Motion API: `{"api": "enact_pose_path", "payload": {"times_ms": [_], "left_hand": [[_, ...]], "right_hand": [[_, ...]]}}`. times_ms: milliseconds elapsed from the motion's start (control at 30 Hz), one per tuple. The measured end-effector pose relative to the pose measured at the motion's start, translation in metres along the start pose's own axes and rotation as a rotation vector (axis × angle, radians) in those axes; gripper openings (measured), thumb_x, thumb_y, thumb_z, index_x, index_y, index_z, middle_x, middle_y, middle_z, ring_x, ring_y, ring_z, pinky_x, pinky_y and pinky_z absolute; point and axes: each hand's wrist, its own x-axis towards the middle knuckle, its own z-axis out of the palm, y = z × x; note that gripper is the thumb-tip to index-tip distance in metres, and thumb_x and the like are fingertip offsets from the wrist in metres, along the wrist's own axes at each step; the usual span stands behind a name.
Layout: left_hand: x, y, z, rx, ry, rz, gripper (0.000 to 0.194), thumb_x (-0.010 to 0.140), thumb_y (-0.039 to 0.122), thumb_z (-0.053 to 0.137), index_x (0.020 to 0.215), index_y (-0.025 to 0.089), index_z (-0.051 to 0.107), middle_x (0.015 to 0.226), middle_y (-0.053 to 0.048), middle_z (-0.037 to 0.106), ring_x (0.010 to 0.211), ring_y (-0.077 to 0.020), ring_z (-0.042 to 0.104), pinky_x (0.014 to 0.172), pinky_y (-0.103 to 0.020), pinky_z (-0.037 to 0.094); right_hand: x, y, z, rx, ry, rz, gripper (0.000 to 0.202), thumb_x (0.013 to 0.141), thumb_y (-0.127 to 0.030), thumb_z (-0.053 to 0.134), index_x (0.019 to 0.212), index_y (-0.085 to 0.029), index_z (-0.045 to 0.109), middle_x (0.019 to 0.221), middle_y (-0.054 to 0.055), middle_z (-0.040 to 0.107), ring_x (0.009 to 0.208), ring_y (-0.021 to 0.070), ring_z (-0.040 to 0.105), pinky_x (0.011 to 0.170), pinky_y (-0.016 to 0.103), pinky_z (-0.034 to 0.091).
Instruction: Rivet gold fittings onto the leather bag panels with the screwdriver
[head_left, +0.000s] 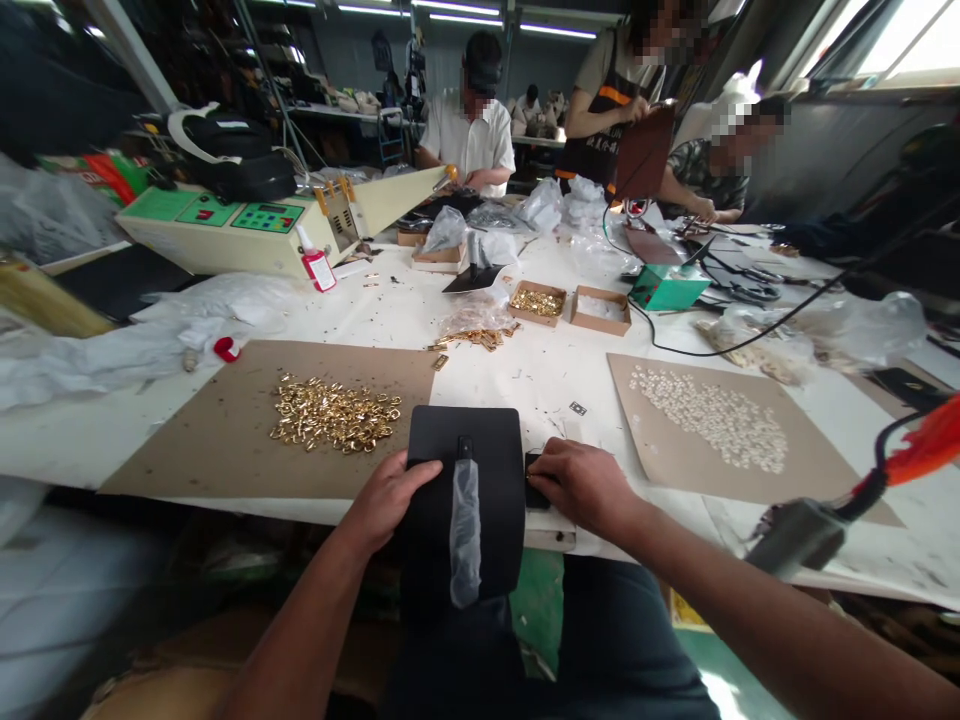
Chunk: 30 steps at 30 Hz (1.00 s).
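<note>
My left hand [381, 498] grips the left edge of a black leather-like panel [496, 470], thumb on top, at the table's front edge. Down the panel's middle runs a narrow strip wrapped in clear plastic [466, 540], with a small dark fitting at its upper end. Just right of the panel, my right hand [589, 485] is closed in a pinch over a small black block [536, 493]; what its fingertips hold is hidden. Gold metal fittings [330, 415] lie heaped on a brown sheet to the left. Small pale rings [709, 415] are spread on another sheet to the right.
Behind stand open boxes, one with gold parts [537, 303], and a green box [670, 288] with a cable. A cream machine [225, 235] and a red-white bottle [319, 268] are at left. A grey tool handle [799, 540] juts in at right. Several people work across the table.
</note>
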Motion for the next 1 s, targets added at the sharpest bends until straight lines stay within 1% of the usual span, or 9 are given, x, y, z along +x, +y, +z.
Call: {"api": "enact_pose_path", "payload": {"times_ms": [200, 367, 467, 567, 667, 733, 800, 900, 1000], "left_hand": [[-0.037, -0.005, 0.006, 0.074, 0.042, 0.029, 0.047, 0.084, 0.051, 0.080, 0.117, 0.017, 0.077, 0.113, -0.009, 0.083, 0.115, -0.0366, 0.073, 0.099, -0.041, 0.056], [-0.087, 0.006, 0.036, 0.279, 0.151, 0.109, 0.049, 0.088, 0.056, 0.072, 0.119, 0.017, 0.077, 0.112, -0.008, 0.083, 0.117, -0.0375, 0.071, 0.102, -0.041, 0.054], [-0.114, 0.016, 0.062, 0.356, 0.222, 0.092, 0.057, 0.088, 0.063, 0.068, 0.118, 0.016, 0.078, 0.103, -0.009, 0.083, 0.108, -0.0386, 0.073, 0.095, -0.042, 0.058], [-0.130, 0.015, 0.078, 0.299, 0.236, 0.103, 0.062, 0.090, 0.068, 0.066, 0.127, 0.019, 0.075, 0.121, -0.010, 0.080, 0.119, -0.0391, 0.070, 0.101, -0.043, 0.058], [-0.135, 0.006, 0.085, 0.153, 0.094, 0.125, 0.061, 0.099, 0.068, 0.054, 0.141, 0.026, 0.068, 0.146, -0.007, 0.068, 0.138, -0.0344, 0.060, 0.117, -0.042, 0.049], [-0.132, 0.002, 0.088, 0.098, -0.004, 0.099, 0.061, 0.102, 0.068, 0.048, 0.142, 0.026, 0.068, 0.149, -0.007, 0.066, 0.142, -0.0320, 0.057, 0.122, -0.042, 0.046], [-0.126, 0.000, 0.090, 0.102, -0.019, 0.082, 0.059, 0.101, 0.066, 0.053, 0.137, 0.023, 0.070, 0.142, -0.011, 0.070, 0.137, -0.0319, 0.061, 0.120, -0.043, 0.047], [-0.110, -0.003, 0.088, 0.184, 0.179, 0.140, 0.057, 0.089, 0.063, 0.073, 0.124, 0.018, 0.072, 0.125, -0.015, 0.075, 0.120, -0.0324, 0.071, 0.108, -0.043, 0.055], [-0.094, -0.013, 0.083, 0.233, 0.379, 0.180, 0.064, 0.078, 0.059, 0.085, 0.122, 0.016, 0.066, 0.122, -0.017, 0.073, 0.114, -0.0322, 0.071, 0.095, -0.039, 0.060]], "right_hand": [[-0.020, 0.002, 0.000, 0.332, 0.155, 0.014, 0.015, 0.100, -0.034, 0.069, 0.108, -0.030, 0.081, 0.099, 0.001, 0.071, 0.086, 0.0183, 0.070, 0.077, 0.030, 0.051], [-0.058, -0.039, -0.008, 0.716, 0.368, -0.082, 0.029, 0.103, -0.043, 0.063, 0.118, -0.023, 0.077, 0.105, 0.008, 0.070, 0.089, 0.0201, 0.069, 0.079, 0.031, 0.055], [-0.073, -0.075, -0.019, 0.764, 0.256, -0.125, 0.046, 0.098, -0.054, 0.071, 0.130, -0.022, 0.074, 0.114, 0.011, 0.072, 0.101, 0.0256, 0.070, 0.088, 0.035, 0.056], [-0.080, -0.095, -0.028, 0.824, 0.094, -0.131, 0.060, 0.085, -0.061, 0.081, 0.130, -0.023, 0.073, 0.119, 0.011, 0.074, 0.104, 0.0305, 0.070, 0.093, 0.039, 0.056], [-0.080, -0.091, -0.025, 1.023, -0.013, -0.113, 0.050, 0.083, -0.054, 0.084, 0.122, -0.024, 0.073, 0.114, 0.005, 0.077, 0.102, 0.0276, 0.070, 0.092, 0.036, 0.056], [-0.077, -0.080, -0.016, 1.187, -0.030, -0.047, 0.035, 0.088, -0.047, 0.078, 0.111, -0.021, 0.074, 0.104, 0.003, 0.077, 0.096, 0.0238, 0.070, 0.086, 0.032, 0.055], [-0.074, -0.066, -0.006, 1.369, -0.054, 0.087, 0.028, 0.091, -0.045, 0.072, 0.096, -0.017, 0.074, 0.090, 0.003, 0.076, 0.083, 0.0207, 0.069, 0.075, 0.029, 0.053], [-0.075, -0.048, 0.006, 1.646, -0.136, 0.309, 0.032, 0.086, -0.047, 0.075, 0.089, -0.015, 0.074, 0.079, 0.005, 0.076, 0.069, 0.0202, 0.069, 0.067, 0.030, 0.053], [-0.084, -0.038, 0.013, 1.818, -0.127, 0.440, 0.036, 0.082, -0.047, 0.081, 0.100, -0.015, 0.075, 0.090, 0.009, 0.079, 0.077, 0.0243, 0.074, 0.074, 0.034, 0.059]]}}
